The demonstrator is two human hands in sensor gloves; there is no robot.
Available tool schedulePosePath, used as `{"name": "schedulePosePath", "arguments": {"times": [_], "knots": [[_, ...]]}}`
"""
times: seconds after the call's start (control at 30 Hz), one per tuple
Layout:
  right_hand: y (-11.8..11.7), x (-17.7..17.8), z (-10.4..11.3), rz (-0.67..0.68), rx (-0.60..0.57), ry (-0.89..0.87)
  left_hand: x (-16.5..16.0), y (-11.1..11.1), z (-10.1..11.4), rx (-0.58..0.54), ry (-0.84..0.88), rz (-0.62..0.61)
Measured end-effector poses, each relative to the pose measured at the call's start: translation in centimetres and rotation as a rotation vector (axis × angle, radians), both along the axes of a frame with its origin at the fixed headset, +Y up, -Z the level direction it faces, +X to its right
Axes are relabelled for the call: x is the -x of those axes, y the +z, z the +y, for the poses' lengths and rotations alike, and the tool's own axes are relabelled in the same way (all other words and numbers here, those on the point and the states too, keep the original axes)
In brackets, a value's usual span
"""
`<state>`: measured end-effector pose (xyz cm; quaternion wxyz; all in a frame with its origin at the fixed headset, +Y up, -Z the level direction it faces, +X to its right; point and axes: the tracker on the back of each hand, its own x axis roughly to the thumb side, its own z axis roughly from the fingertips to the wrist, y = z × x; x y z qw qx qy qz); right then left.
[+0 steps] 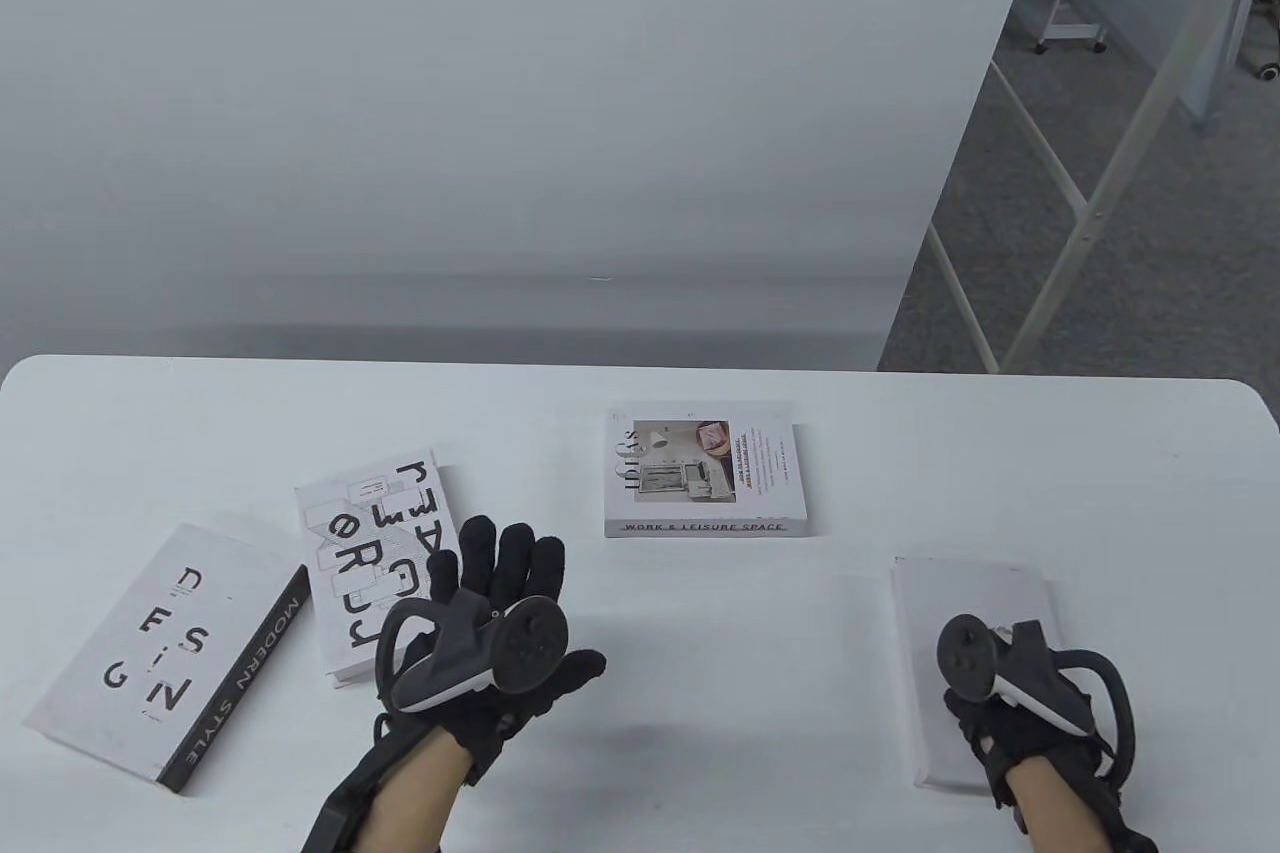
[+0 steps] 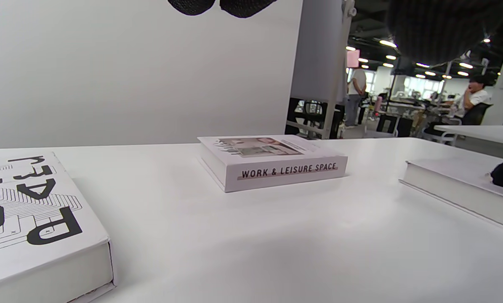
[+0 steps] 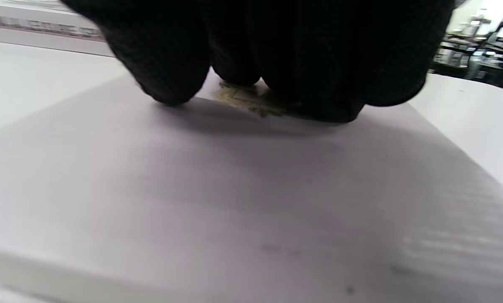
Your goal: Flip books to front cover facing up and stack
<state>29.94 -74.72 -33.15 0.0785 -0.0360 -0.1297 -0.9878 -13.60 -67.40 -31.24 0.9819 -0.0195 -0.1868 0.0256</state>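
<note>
Several white books lie apart on the white table (image 1: 700,693). At the left lies the "DESIGN / MODERN STYLE" book (image 1: 165,653). Beside it lies a book with big black letters (image 1: 375,563), also in the left wrist view (image 2: 32,223). The "WORK & LEISURE SPACE" book (image 1: 705,473) lies at the middle back, also in the left wrist view (image 2: 272,162). A plain white book (image 1: 975,633) lies at the right. My left hand (image 1: 500,583) hovers open with fingers spread, its fingers over the lettered book's right edge. My right hand (image 1: 1000,693) rests on the plain book (image 3: 234,189), fingers (image 3: 171,63) down on its cover.
The table's far edge runs below a white wall panel (image 1: 500,93). To the right of the table are metal frame legs (image 1: 1060,223) and carpeted floor. Bare table surface lies between the books and along the front middle.
</note>
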Motion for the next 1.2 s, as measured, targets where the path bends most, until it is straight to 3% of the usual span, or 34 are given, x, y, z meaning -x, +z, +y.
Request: {"name": "schedulePosePath", "arguments": {"times": [0.57, 0.83, 1.0, 1.2], "knots": [[-0.3, 13.0, 0.0, 0.305, 0.064, 0.052, 0.5, 0.2, 0.6, -0.013, 0.036, 0.001], [0.1, 19.0, 0.1, 0.383, 0.115, -0.011, 0.6, 0.2, 0.6, -0.017, 0.043, 0.000], [0.5, 22.7, 0.0, 0.442, 0.087, -0.003, 0.8, 0.1, 0.5, -0.015, 0.045, 0.009], [0.7, 25.1, 0.1, 0.475, 0.083, -0.068, 0.9, -0.1, 0.2, -0.005, 0.030, 0.015]]}}
